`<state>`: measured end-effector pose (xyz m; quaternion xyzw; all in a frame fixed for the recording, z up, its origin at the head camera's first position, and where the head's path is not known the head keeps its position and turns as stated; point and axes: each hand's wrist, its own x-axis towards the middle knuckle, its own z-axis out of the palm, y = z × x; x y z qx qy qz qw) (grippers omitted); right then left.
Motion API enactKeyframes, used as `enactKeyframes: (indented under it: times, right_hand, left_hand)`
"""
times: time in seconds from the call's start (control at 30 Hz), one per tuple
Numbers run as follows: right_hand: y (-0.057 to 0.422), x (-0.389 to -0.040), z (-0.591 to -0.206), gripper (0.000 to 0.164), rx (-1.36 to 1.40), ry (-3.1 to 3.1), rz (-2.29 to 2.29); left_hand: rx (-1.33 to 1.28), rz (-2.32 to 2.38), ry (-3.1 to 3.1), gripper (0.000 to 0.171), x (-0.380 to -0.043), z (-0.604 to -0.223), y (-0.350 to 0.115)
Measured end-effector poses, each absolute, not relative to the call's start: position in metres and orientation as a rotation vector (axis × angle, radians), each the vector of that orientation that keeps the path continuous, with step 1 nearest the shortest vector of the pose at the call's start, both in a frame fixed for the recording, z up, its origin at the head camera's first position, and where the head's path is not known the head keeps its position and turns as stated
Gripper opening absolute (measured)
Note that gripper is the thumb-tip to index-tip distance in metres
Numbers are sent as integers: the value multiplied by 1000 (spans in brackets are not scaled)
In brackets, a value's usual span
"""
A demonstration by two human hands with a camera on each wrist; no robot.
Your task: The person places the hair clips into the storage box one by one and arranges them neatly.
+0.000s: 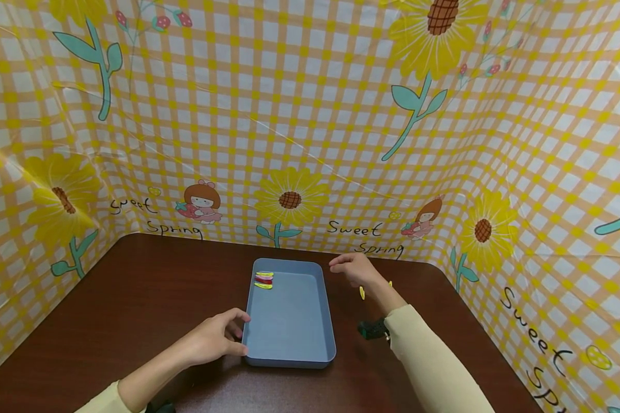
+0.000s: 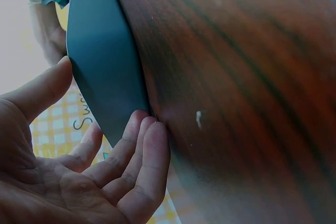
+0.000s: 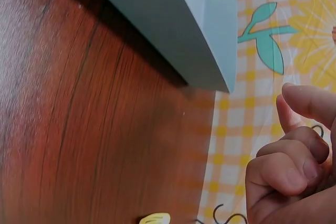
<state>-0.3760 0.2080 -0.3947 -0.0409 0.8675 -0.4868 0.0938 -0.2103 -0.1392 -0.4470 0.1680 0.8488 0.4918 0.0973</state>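
Pale sleeves (image 1: 434, 361), cut off at the lower edge, were nearest the camera. The left hand (image 1: 214, 338), fingers spread, touched the tray (image 1: 289, 321) at its left side. The right hand (image 1: 361, 272) hung near its far right corner, fingers curled; whether they pinched anything could not be told. Coloured clips (image 1: 264, 281) lay in the tray's far left corner. One yellow clip (image 1: 362, 293) lay on the table (image 1: 160, 298); a second was partly hidden.

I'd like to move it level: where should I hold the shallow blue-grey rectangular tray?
Probably midway along the tray's long walls, one hand from each side: it lies flat, and those thin, upright walls face left and right, so each can likely be pinched.
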Motion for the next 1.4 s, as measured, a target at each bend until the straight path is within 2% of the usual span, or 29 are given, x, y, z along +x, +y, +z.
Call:
enactKeyframes:
  times: [0.47,0.7,1.4]
  right_hand:
    - [238,-379,-399,24,-57,2586,-1503]
    - [250,-377,-400,34,-68,2600,-1470]
    - [275,-381,-424,37,32,2568,-1508]
  left_hand:
    - [483,1462,2507,58,-210,-447,-139]
    - [483,1461,2505,58,-210,-447,-139]
    - [498,1459,2498,58,-211,-447,-140]
